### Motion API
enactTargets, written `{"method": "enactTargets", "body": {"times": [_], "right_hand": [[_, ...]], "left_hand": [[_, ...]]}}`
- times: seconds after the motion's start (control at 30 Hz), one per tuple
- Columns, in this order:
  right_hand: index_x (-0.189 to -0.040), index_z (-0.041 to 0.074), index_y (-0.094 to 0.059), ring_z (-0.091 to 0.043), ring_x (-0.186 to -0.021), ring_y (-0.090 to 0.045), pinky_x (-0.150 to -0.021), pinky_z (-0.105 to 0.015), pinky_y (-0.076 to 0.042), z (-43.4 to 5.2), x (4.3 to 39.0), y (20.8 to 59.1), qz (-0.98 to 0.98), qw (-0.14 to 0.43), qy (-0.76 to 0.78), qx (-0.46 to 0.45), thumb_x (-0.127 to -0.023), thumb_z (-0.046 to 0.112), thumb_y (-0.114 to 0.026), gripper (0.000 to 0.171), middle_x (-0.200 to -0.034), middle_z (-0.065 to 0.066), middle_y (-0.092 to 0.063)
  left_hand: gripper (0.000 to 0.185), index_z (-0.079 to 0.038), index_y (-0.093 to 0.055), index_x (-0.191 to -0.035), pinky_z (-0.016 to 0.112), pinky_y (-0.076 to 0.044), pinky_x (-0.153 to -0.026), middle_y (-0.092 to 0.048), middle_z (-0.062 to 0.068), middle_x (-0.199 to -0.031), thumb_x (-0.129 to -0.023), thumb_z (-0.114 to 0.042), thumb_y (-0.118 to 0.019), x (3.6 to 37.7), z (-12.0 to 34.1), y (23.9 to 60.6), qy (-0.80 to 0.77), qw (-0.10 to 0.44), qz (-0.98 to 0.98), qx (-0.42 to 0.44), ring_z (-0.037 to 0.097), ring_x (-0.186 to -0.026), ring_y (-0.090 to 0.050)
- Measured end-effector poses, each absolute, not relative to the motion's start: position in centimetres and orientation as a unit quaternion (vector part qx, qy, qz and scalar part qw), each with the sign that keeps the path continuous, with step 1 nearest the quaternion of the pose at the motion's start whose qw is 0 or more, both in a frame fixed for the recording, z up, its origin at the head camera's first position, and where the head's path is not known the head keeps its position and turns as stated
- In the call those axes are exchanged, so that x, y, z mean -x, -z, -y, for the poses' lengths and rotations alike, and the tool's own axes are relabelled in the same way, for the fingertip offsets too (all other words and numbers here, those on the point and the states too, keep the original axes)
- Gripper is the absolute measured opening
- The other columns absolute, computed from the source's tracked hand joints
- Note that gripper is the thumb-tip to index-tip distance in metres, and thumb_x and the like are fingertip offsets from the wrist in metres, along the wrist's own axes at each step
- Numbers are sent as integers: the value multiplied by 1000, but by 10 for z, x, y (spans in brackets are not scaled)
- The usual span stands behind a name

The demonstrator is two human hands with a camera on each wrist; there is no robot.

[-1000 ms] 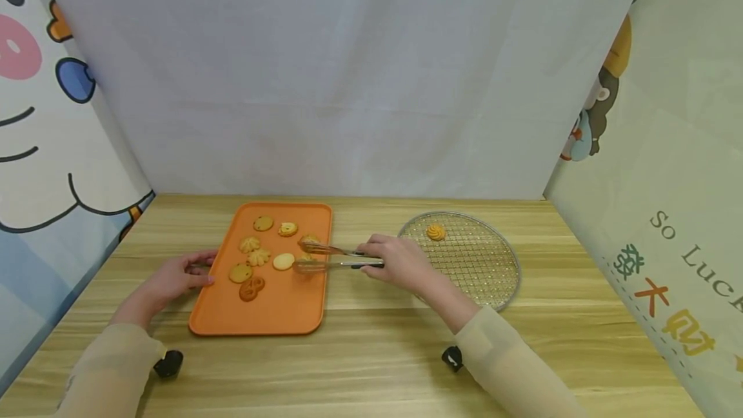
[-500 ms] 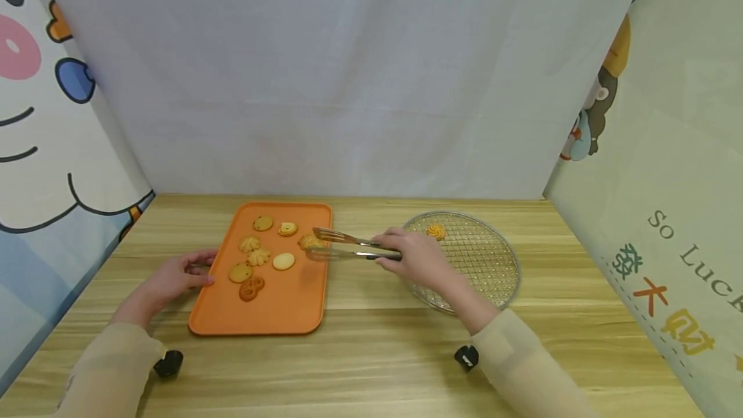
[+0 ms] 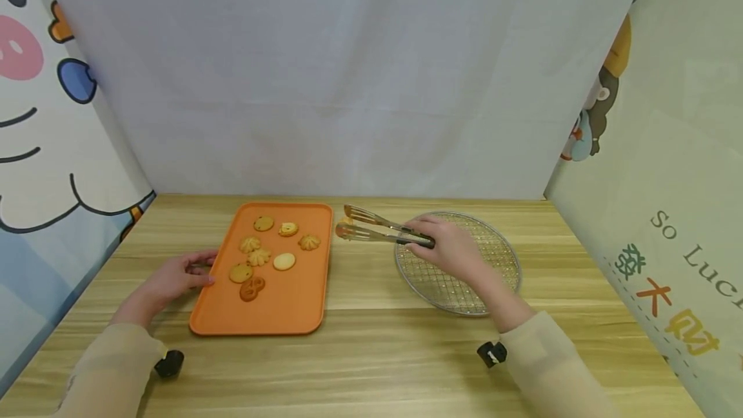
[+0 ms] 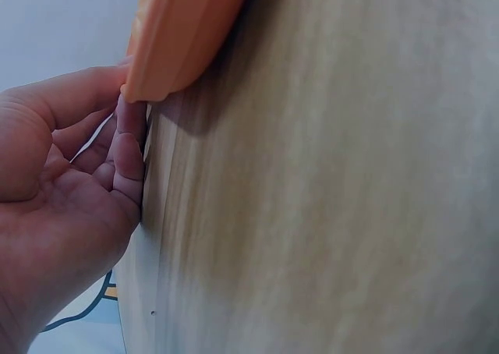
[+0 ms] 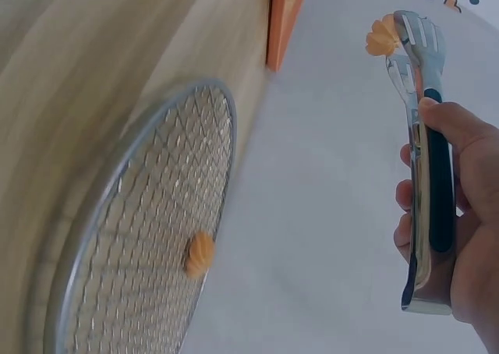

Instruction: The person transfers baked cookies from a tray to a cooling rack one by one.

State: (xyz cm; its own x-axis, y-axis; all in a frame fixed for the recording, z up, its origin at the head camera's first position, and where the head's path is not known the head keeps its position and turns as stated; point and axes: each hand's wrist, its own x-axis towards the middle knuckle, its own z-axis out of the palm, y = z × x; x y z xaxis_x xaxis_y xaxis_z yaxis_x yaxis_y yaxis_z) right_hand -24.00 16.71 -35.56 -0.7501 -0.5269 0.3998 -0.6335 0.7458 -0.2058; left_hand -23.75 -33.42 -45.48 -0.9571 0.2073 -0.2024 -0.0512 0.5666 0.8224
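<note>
My right hand (image 3: 449, 251) grips metal tongs (image 3: 380, 229) above the table, between the orange tray (image 3: 273, 315) and the round wire rack (image 3: 464, 292). The tong tips pinch a small swirl cookie (image 5: 381, 37), seen also as the cookie (image 3: 347, 220) just right of the tray's far corner. In the right wrist view one cookie on the rack (image 5: 199, 254) lies on the wire rack (image 5: 132, 237); my hand hides it in the head view. Several cookies (image 3: 258, 255) lie on the tray. My left hand (image 3: 184, 274) rests on the table with its fingertips (image 4: 129, 124) against the tray's left edge (image 4: 175, 42).
The wooden table (image 3: 371, 353) is walled by a white backdrop and printed cartoon panels left and right. Bare wood lies in front of the tray and rack and in the gap between them.
My right hand has lifted the tongs from the tray's right side with a cookie in them and carried it up and right towards the rack. My left hand has stayed put.
</note>
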Motion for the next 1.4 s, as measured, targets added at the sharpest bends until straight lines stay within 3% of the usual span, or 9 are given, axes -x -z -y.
{"method": "enactTargets", "body": {"times": [0.1, 0.33, 0.87, 1.03, 1.27, 1.4], "right_hand": [[-119, 12, -67, -22, -84, -65, -68, -36, -51, -178, 240, 351, 922, 169, -165, -307, -84, 23, -72, 37, -112, -6, -66], [-117, 10, -68, -18, -71, -60, -59, -33, -47, -203, 240, 343, 924, 191, -170, -285, -82, 23, -74, 38, -106, -7, -67], [-112, 6, -69, -11, -61, -48, -52, -27, -36, -256, 239, 357, 935, 206, -155, -244, -80, 20, -75, 36, -96, -6, -66], [-114, 4, -68, -12, -62, -50, -53, -28, -37, -267, 237, 363, 941, 194, -148, -234, -80, 19, -75, 38, -95, -8, -66], [-117, 6, -67, -10, -58, -41, -50, -27, -32, -279, 234, 372, 954, 158, -134, -218, -82, 20, -73, 38, -89, -4, -61], [-117, 5, -67, -14, -63, -49, -53, -30, -38, -286, 235, 381, 958, 146, -123, -213, -83, 22, -73, 38, -95, -7, -64]], "left_hand": [[68, 5, -34, -143, 26, -49, -75, -41, 29, -137, -89, -21, -65, 238, 334, 455, -461, 138, -875, -45, 21, -101, -54], [68, 4, -34, -143, 26, -48, -75, -42, 29, -137, -89, -22, -66, 238, 334, 456, -459, 135, -877, -42, 25, -104, -53], [68, 4, -33, -143, 27, -47, -73, -42, 28, -136, -89, -22, -65, 239, 333, 454, -457, 137, -878, -39, 20, -99, -53], [69, 3, -33, -144, 28, -46, -74, -42, 28, -136, -89, -23, -65, 239, 334, 454, -453, 142, -879, -34, 22, -101, -53], [70, 2, -32, -145, 29, -46, -75, -41, 27, -137, -90, -25, -65, 240, 335, 455, -452, 145, -879, -37, 25, -105, -53], [68, 2, -32, -145, 29, -46, -76, -42, 28, -137, -90, -24, -64, 239, 334, 454, -447, 142, -882, -42, 31, -109, -52]]}}
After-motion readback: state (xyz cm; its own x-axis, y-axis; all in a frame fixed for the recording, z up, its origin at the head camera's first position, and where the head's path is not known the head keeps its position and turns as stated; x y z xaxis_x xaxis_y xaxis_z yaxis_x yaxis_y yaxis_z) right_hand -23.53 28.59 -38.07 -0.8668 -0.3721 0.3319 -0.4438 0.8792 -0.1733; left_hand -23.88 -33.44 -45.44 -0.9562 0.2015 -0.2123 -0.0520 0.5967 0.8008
